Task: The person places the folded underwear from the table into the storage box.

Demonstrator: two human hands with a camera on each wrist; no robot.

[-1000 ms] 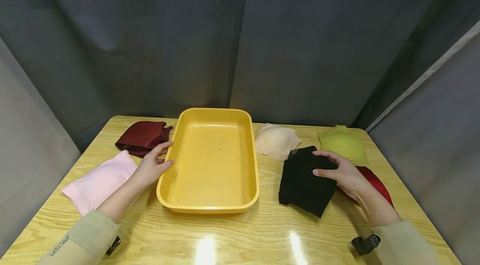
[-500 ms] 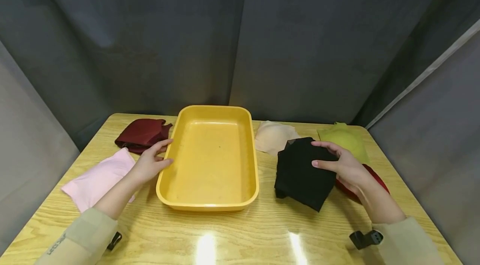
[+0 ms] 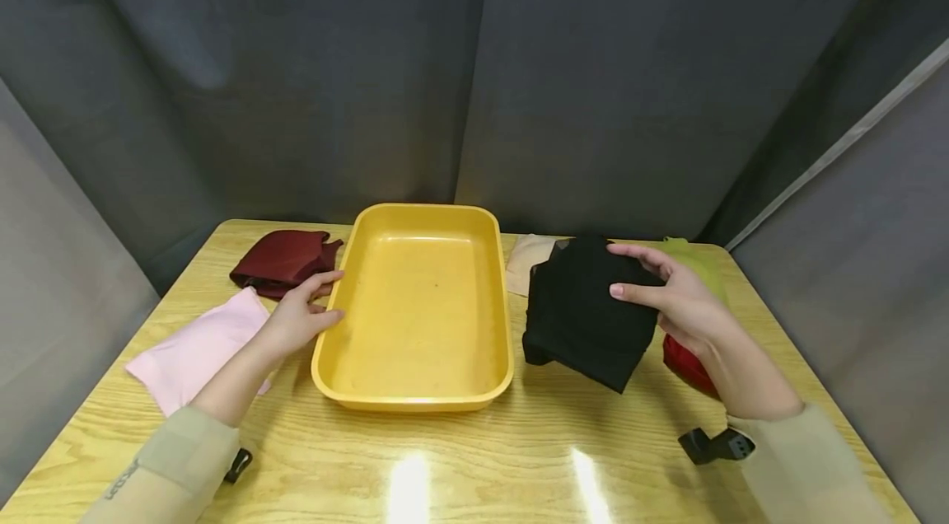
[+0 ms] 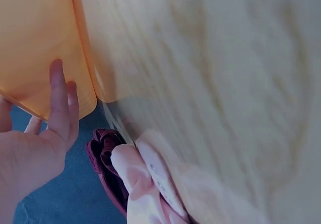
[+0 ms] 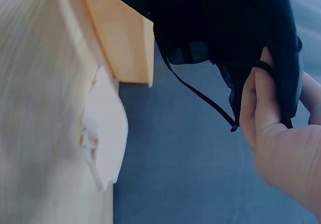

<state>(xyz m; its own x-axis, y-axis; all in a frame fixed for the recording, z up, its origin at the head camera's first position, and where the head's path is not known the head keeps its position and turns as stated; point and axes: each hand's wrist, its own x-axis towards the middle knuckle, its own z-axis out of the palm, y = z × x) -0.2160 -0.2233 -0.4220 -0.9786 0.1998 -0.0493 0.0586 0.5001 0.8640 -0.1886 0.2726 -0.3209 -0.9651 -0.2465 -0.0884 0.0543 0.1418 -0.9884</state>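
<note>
A folded black bra [image 3: 589, 310] hangs above the table in my right hand [image 3: 685, 306], which pinches its right edge between thumb and fingers. A loose strap and the underside of the bra [image 5: 220, 23] show in the right wrist view. My left hand [image 3: 292, 322] holds the left rim of a yellow plastic tray [image 3: 411, 404]. In the left wrist view, some fingers [image 4: 59, 98] lie along the tray's outer wall while others reach over the rim. A beige bra [image 3: 525, 260] lies partly hidden behind the black one.
A dark red bra [image 3: 285, 259] and a pink one [image 3: 200, 351] lie left of the tray. A yellow-green bra [image 3: 693, 260] and a red one [image 3: 685, 367] lie at the right, partly covered by the right arm. Grey curtains [image 3: 474, 79] close off the table's back and sides.
My right hand has lifted the black bra and carried it left towards the tray, covering more of the beige bra. The left hand stays at the tray's rim.
</note>
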